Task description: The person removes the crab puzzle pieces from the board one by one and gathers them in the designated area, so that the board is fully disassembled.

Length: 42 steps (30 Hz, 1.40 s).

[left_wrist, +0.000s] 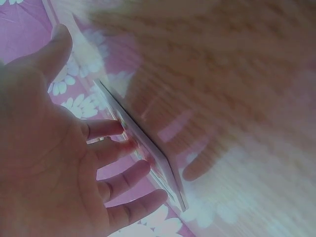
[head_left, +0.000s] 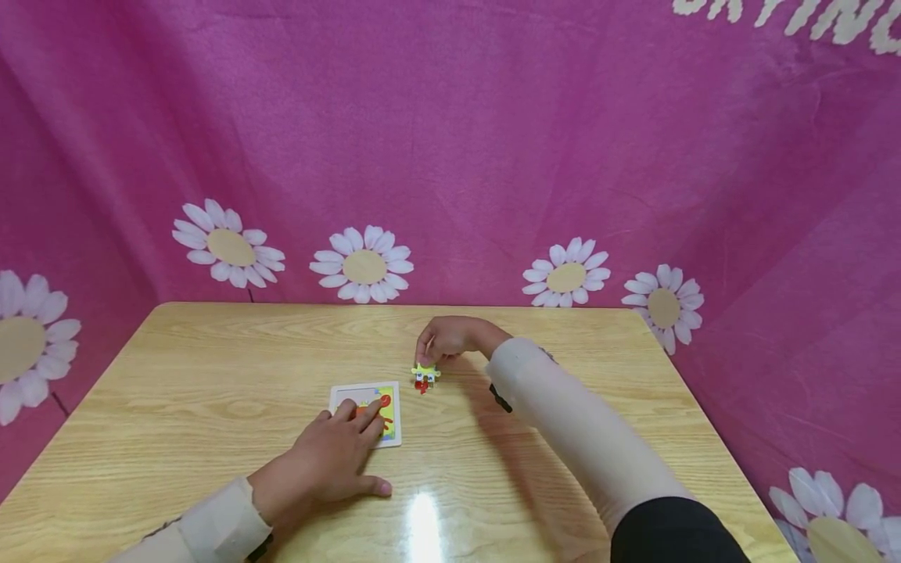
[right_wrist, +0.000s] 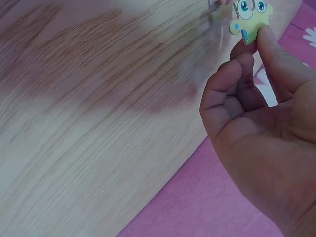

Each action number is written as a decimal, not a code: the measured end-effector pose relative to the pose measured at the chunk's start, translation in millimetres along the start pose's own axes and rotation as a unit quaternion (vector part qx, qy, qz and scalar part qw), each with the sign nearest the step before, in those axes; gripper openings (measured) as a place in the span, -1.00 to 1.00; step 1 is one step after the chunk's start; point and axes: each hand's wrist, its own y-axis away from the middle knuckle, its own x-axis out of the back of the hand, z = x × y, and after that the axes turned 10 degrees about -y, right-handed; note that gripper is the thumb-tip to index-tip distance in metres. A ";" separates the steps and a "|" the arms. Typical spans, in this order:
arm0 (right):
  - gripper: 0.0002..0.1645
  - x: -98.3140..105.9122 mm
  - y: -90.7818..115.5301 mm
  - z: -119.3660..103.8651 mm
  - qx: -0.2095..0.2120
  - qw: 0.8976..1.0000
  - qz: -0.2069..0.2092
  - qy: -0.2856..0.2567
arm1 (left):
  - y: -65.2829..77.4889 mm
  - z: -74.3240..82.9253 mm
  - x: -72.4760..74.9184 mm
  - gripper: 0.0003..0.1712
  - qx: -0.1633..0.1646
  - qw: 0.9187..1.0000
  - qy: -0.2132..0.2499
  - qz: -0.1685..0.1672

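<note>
My right hand (head_left: pixel 450 338) pinches a yellow jigsaw puzzle piece (right_wrist: pixel 253 17) between thumb and index finger. Two cartoon eyes and rounded knobs show on the piece, and its upper part is cut off in the right wrist view. In the head view the piece overlaps a small red spot just below it. To the left lies a square puzzle board (head_left: pixel 397 414) with a white rim, partly filled by a yellow and red picture; its upper left part shows grey. With fingers spread and nearly straight, my left hand (head_left: pixel 331 461) rests its fingertips on the board, thumb out on the table.
Both hands work over a light wooden table (head_left: pixel 232 375). A pink cloth backdrop (head_left: pixel 450 156) with white daisies rises behind its far edge. Light glares off the tabletop near the front, right of my left thumb.
</note>
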 end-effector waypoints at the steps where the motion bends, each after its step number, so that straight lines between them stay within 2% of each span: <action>1: -0.84 1.3 2.0 2.2 -0.005 1.000 0.001 -0.003 | -0.1 -0.2 -0.3 0.18 0.000 1.000 0.000 0.000; 7: -0.89 6.4 10.0 15.0 -0.026 1.000 0.004 0.004 | -0.1 -0.5 -0.7 0.19 -0.001 1.000 -0.001 0.002; 20: -0.90 7.9 16.3 26.3 -0.021 1.000 -0.001 0.022 | 0.0 0.4 2.4 0.19 0.003 1.000 0.006 -0.002; 27: -0.89 6.2 19.2 27.7 -0.009 1.000 0.001 0.024 | 0.6 0.2 3.8 0.19 0.001 1.000 0.007 -0.008; 35: -0.86 5.0 18.9 32.6 0.004 0.999 0.022 0.031 | 0.7 0.2 4.0 0.19 -0.001 1.000 0.006 -0.008; 42: -0.91 4.9 18.4 37.9 0.023 0.997 0.044 0.051 | 0.6 -0.5 3.9 0.18 0.001 1.000 0.011 -0.007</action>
